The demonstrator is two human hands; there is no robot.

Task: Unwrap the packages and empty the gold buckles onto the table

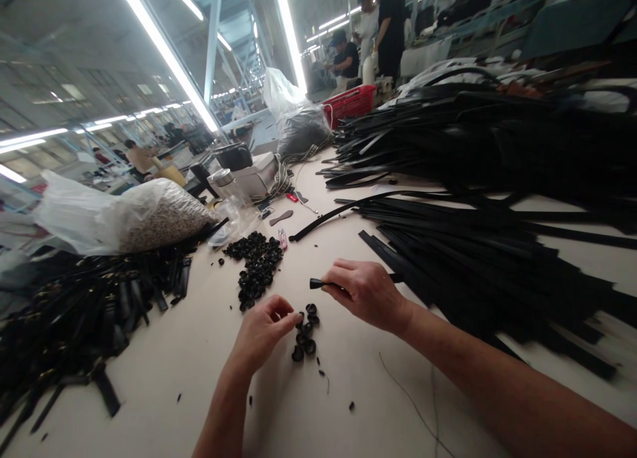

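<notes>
Right hand [365, 292] clenched about a narrow black strap [316, 283], one end projecting beyond the fingers toward the left, the other emerging behind the hand toward the right. Left hand [263, 332], thumb and forefinger brought together at the upper edge of a small cluster of black cupped discs [310, 346]; whether a disc is gripped cannot be told. The cluster lies on the pale tabletop [348, 365], between the two hands and slightly nearer the wearer. Just beyond the left hand, a larger heap of similar discs [257, 265]. Right of the right hand, a fanned pile of black straps [488, 265]; behind it, a second, blurred mass of dark strips [497, 139]. A single long strap [338, 214] curves leftward from the piles, its tip near a pink clip [283, 239]. At far left, a heap of black pieces with metallic glints [124, 299], backed by a translucent bag [159, 216] of mottled contents. Farther off: a lidded clear jar [229, 187], a white box [257, 175], a bag of dark material [301, 136] and a red basket [351, 104].
</notes>
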